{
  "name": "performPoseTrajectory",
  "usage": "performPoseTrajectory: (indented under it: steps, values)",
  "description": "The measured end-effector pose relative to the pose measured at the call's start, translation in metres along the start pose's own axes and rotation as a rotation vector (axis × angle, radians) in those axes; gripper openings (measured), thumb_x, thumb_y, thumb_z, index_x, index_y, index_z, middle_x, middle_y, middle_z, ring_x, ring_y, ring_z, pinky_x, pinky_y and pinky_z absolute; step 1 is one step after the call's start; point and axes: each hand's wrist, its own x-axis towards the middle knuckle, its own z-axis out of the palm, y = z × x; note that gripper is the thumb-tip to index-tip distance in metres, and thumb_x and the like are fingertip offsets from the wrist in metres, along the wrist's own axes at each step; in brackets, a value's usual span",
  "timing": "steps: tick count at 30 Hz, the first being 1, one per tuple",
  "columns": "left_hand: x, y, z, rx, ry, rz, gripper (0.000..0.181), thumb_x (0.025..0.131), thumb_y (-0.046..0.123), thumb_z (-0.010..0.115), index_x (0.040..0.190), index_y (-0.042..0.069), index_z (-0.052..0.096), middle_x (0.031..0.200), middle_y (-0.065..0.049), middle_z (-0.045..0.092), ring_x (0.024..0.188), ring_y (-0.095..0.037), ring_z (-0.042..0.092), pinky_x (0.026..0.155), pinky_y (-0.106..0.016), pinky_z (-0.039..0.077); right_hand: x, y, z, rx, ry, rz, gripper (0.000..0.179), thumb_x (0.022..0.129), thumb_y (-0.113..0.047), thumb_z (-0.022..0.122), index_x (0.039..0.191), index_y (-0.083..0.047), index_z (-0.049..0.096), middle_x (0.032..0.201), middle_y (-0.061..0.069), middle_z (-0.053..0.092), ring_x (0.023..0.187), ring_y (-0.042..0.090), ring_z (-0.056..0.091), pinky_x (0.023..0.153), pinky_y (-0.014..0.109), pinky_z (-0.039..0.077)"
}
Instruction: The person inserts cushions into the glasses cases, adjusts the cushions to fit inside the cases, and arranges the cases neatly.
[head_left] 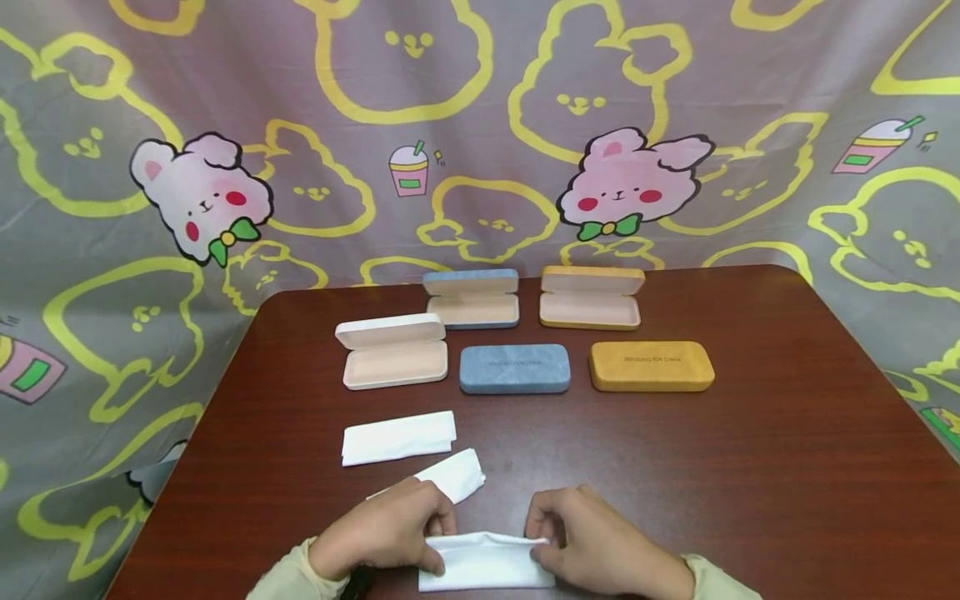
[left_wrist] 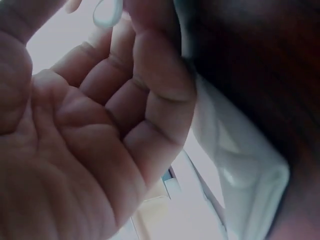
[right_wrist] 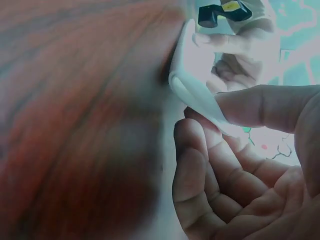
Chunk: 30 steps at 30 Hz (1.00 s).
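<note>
White folded rectangular cloth (pinched by the left hand and right hand) might unfold if either pinch slips.

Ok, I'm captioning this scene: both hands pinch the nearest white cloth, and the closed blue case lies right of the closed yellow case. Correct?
No, the closed blue case lies left of the closed yellow case, as the head view shows. The left hand and right hand do pinch the nearest white cloth.
</note>
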Motion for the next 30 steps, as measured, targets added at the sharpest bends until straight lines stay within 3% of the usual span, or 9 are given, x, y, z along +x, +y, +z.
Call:
performPoseTrajectory:
  steps: [5,13,19,26,30]
  values:
    - [-0.001,-0.001,-0.003,-0.034,0.022,0.002,0.031,0.061,0.006,0.091,0.065,0.023,0.065,0.058,0.019,0.051,0.056,0.003,0.045,0.051,-0.019,0.041,-0.001,0.001,-0.007,0.036,0.011,0.014,0.019,0.081,-0.001,0.076,0.08,-0.019,0.067,0.068,-0.013,0.058,0.06,0.001,0.053,0.051,0.022,0.046]
    - [-0.003,-0.006,-0.016,-0.161,0.044,0.042,0.025,0.071,0.006,0.083,0.07,0.022,0.063,0.059,0.018,0.053,0.054,0.002,0.043,0.048,-0.019,0.035,0.006,-0.002,-0.021,0.078,0.063,-0.057,0.013,0.085,-0.002,0.074,0.083,-0.015,0.07,0.067,-0.012,0.061,0.057,0.003,0.058,0.05,0.023,0.048]
    - [-0.005,-0.014,-0.028,-0.303,0.087,0.039,0.017,0.083,0.005,0.075,0.082,0.017,0.064,0.067,0.012,0.06,0.056,-0.001,0.046,0.051,-0.02,0.038,0.022,-0.008,-0.03,0.016,0.167,-0.118,0.017,0.084,-0.001,0.073,0.081,-0.017,0.071,0.068,-0.013,0.061,0.062,0.003,0.056,0.054,0.024,0.048]
    - [-0.009,-0.024,-0.037,-0.491,0.197,-0.021,0.005,0.088,0.005,0.071,0.091,0.006,0.068,0.074,0.002,0.059,0.062,-0.006,0.049,0.054,-0.02,0.039,0.042,-0.014,-0.037,0.057,0.223,-0.11,0.013,0.084,-0.002,0.073,0.083,-0.015,0.071,0.07,-0.01,0.063,0.063,0.008,0.059,0.056,0.026,0.05]
    - [-0.009,-0.026,-0.043,-0.563,0.253,-0.07,0.009,0.09,0.004,0.071,0.095,-0.002,0.068,0.077,-0.003,0.061,0.066,-0.009,0.052,0.056,-0.022,0.043,0.054,-0.018,-0.04,0.09,0.227,-0.075,0.009,0.086,-0.005,0.073,0.084,-0.014,0.072,0.072,-0.007,0.065,0.063,0.01,0.059,0.055,0.025,0.048]
